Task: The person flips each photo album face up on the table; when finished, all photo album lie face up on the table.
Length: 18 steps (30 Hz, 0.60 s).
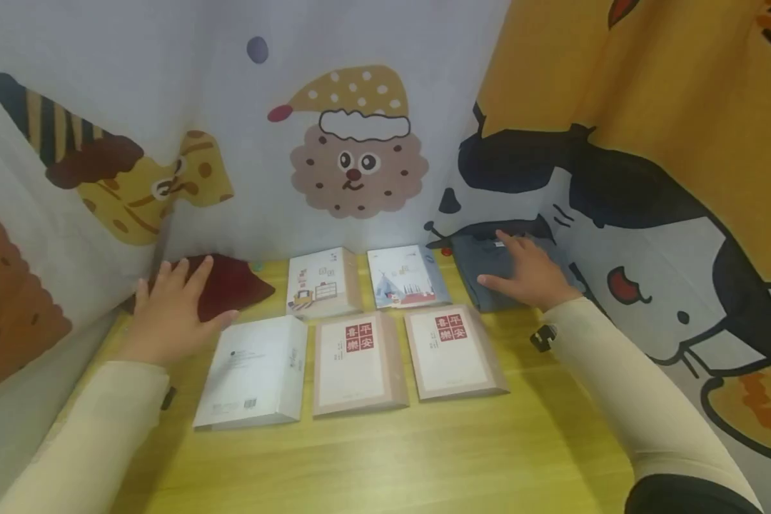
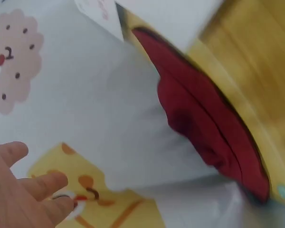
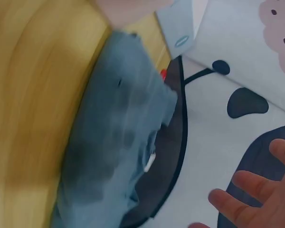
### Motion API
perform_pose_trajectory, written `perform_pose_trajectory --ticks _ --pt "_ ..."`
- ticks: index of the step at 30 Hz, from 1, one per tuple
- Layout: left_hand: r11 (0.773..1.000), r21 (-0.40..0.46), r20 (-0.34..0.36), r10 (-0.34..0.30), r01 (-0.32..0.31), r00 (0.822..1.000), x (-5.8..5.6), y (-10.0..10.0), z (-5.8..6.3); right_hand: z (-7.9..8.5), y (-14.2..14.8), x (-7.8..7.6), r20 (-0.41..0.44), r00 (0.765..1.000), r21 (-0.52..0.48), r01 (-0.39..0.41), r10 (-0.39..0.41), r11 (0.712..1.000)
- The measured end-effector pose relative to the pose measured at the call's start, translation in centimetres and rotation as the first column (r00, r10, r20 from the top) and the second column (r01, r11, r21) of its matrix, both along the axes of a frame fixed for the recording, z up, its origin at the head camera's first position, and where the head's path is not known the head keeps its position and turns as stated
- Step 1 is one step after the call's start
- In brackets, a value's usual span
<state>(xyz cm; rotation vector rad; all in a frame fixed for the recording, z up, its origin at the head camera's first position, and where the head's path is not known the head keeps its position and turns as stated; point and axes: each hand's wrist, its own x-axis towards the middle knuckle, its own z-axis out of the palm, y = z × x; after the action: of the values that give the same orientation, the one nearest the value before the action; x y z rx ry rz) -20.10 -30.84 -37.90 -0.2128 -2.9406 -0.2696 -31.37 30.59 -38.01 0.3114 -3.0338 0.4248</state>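
Observation:
My left hand [image 1: 175,314], fingers spread and straight, is over the left part of a folded dark red cloth [image 1: 234,285]. In the left wrist view, the same red cloth [image 2: 199,104] lies apart from the fingers. On the other side, my right hand [image 1: 532,275] reaches over a folded blue-grey garment [image 1: 472,268], thumb and fingers apart. The right wrist view shows this garment [image 3: 109,133] with a small white tag [image 3: 150,162] at its edge, and the fingers away from it. Neither hand holds anything.
Between the cloths stand two illustrated white boxes [image 1: 321,282] [image 1: 401,277]. Nearer me are a white box [image 1: 250,375] and two beige boxes with red lettering [image 1: 353,378] [image 1: 452,364]. A patterned curtain [image 1: 231,128] borders the yellow wooden table [image 1: 392,464]; a small red object [image 1: 446,251] lies beside the garment.

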Motion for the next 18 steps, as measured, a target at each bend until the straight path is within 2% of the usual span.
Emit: perform_pose_trajectory --ticks 6,10,14,18 --pt "0.996 0.057 -0.022 -0.067 0.068 0.998 -1.0 2.8 -0.3 -0.5 -1.3 -0.6 0.032 0.999 -0.113 -0.039 0.043 0.993" --pt "0.986 0.145 0.015 -0.087 0.084 0.996 -1.5 4.8 -0.6 -0.9 -2.2 -1.1 0.067 0.996 -0.167 -0.039 0.051 0.985" --pt "0.967 0.244 0.085 -0.101 0.077 0.991 -2.1 6.7 -1.2 -1.7 -3.1 -1.9 0.082 0.993 -0.234 -0.063 0.085 0.97" --pt "0.936 0.34 0.109 -0.135 0.091 0.985 -2.8 8.7 -2.0 -2.6 -4.0 -2.8 0.077 0.989 -0.288 -0.101 0.128 0.952"
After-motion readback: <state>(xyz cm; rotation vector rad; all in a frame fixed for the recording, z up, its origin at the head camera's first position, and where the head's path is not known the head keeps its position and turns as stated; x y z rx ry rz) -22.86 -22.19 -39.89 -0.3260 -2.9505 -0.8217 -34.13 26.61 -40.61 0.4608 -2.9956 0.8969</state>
